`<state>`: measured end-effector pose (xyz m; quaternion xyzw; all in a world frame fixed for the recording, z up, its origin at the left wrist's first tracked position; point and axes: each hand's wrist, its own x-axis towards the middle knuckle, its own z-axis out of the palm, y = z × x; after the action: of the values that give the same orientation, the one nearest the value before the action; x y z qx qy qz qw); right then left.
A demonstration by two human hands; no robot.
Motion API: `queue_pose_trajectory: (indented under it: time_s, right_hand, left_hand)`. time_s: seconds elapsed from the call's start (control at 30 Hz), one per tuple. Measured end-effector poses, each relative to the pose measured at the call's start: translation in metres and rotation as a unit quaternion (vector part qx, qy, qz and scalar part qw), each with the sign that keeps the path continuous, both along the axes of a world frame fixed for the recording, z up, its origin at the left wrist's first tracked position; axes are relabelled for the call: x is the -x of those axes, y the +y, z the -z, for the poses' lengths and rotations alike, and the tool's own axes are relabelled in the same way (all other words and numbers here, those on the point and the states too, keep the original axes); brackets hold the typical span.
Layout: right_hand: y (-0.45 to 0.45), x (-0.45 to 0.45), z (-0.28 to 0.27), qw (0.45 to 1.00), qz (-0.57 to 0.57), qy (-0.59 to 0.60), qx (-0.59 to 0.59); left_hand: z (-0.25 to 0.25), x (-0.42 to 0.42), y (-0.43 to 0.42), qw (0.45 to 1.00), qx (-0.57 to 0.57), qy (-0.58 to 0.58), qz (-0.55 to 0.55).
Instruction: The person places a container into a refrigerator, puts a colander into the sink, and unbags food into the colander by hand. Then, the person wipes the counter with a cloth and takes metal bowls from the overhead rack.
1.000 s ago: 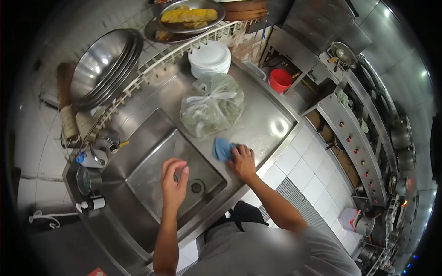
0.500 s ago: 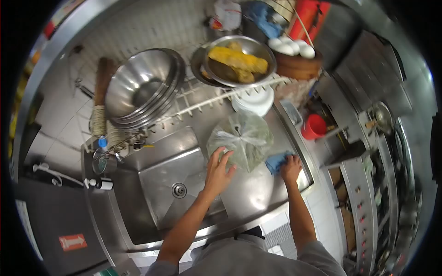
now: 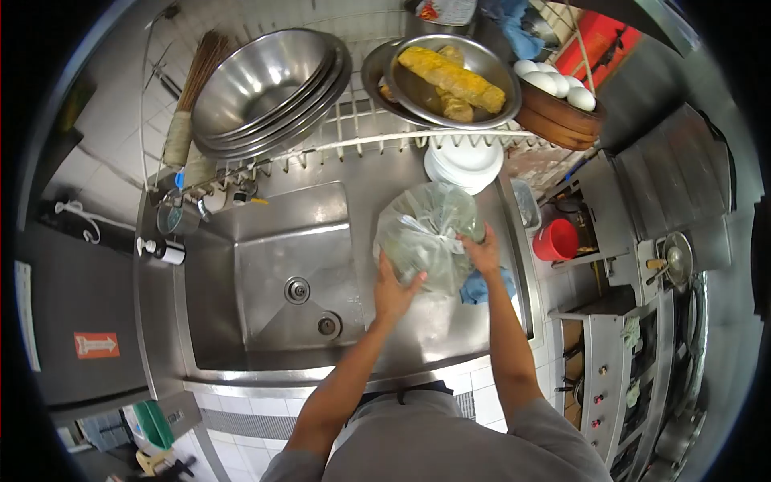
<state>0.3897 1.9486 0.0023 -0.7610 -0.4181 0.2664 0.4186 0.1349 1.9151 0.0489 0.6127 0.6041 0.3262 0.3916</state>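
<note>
A tied clear plastic bag (image 3: 424, 251) with greenish contents is found on the steel counter (image 3: 434, 331), though whether its whole base is rested there is hidden. It is flanked by both hands. The left hand (image 3: 395, 291) is laid against the near left side of the bag, its fingers spread along the plastic and its thumb well parted from them. The right hand (image 3: 482, 251) is placed at the bag's right side, its fingers partly curled near the knot (image 3: 442, 233); whether plastic is pinched there cannot be made out. The step in hand is judged to be a two-sided hold on the bag; for any shift of it, even support from both sides would be called for, with the thin film spared. Just beside the bag's near right side, a blue cloth (image 3: 488, 287) is partly covered by the right wrist. Beyond the bag, white dishes (image 3: 466, 165) are stacked; to its left, a sink (image 3: 261, 281) is set in; well to its right, a red bucket (image 3: 556, 241) is seen.
</note>
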Motion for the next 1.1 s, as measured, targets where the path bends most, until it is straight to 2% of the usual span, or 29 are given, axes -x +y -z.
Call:
queue_pose_trajectory:
  time_s: [0.07,0.1,0.17,0.27,0.3,0.33,0.43,0.47,0.5,0.53,0.57,0.6,0.63,0.7,0.73,0.8,0.9,0.93,1.0,1.1]
  right_hand:
    - [-0.007,-0.011,-0.030,0.988,-0.112,0.097,0.038]
    - [-0.011,-0.020,-0.018,0.986,-0.129,0.096,0.045]
    - [-0.009,-0.034,0.019,0.994,-0.100,-0.036,-0.037]
    - [-0.020,-0.020,-0.012,0.992,-0.119,-0.006,-0.028]
    - [-0.023,-0.016,-0.016,0.993,-0.095,-0.073,-0.002]
    - [-0.027,-0.020,-0.016,0.992,-0.098,-0.079,0.003]
    - [-0.033,-0.012,-0.027,0.985,-0.074,-0.156,-0.016]
    - [-0.043,0.016,-0.066,0.981,-0.057,-0.164,-0.084]
    - [-0.053,0.046,-0.098,0.972,-0.039,-0.172,-0.153]
    - [-0.061,0.074,-0.115,0.971,-0.040,-0.176,-0.154]
    - [-0.067,0.102,-0.130,0.942,-0.199,-0.229,-0.142]
    - [-0.073,0.119,-0.138,0.886,-0.352,-0.276,-0.125]
    - [-0.075,0.125,-0.133,0.884,-0.352,-0.282,-0.126]
    - [-0.072,0.132,-0.108,0.813,-0.361,-0.456,-0.016]
    - [-0.064,0.125,-0.099,0.810,-0.361,-0.462,-0.018]
    - [-0.042,0.096,-0.087,0.884,-0.380,-0.270,0.027]
    - [-0.024,0.086,-0.076,0.888,-0.380,-0.249,0.064]
    - [-0.027,0.100,-0.084,0.885,-0.385,-0.252,0.066]
    - [-0.036,0.128,-0.106,0.869,-0.328,-0.344,0.135]
    - [-0.055,0.155,-0.097,0.845,-0.317,-0.426,0.064]
  left_hand:
    - [0.006,-0.001,-0.031,0.999,0.030,0.005,-0.015]
    - [0.013,0.000,-0.046,0.997,0.074,-0.024,0.008]
    - [0.021,0.006,-0.054,0.992,0.112,-0.055,0.012]
    - [0.023,0.017,-0.075,0.982,0.122,-0.133,0.049]
    - [0.013,0.026,-0.072,0.978,0.129,-0.146,0.078]
    - [0.008,0.035,-0.070,0.973,0.129,-0.160,0.110]
    - [0.012,0.075,-0.084,0.971,0.098,-0.200,0.085]
    - [0.008,0.094,-0.095,0.971,0.099,-0.204,0.081]
    - [-0.003,0.115,-0.107,0.969,0.091,-0.223,0.048]
    - [-0.009,0.137,-0.117,0.967,0.081,-0.242,0.016]
    - [-0.005,0.159,-0.131,0.961,0.074,-0.268,-0.010]
    - [0.000,0.183,-0.148,0.953,0.067,-0.294,-0.036]
    - [0.000,0.207,-0.166,0.951,0.060,-0.298,-0.060]
    - [-0.001,0.256,-0.208,0.945,0.053,-0.302,-0.113]
    - [0.000,0.280,-0.232,0.941,0.053,-0.302,-0.145]
    - [-0.004,0.325,-0.282,0.916,0.068,-0.330,-0.217]
    - [-0.007,0.384,-0.358,0.895,0.101,-0.294,-0.320]
    - [-0.010,0.399,-0.382,0.885,0.128,-0.271,-0.357]
    - [0.001,0.425,-0.427,0.864,0.129,-0.261,-0.410]
    - [0.021,0.454,-0.483,0.848,0.130,-0.242,-0.454]
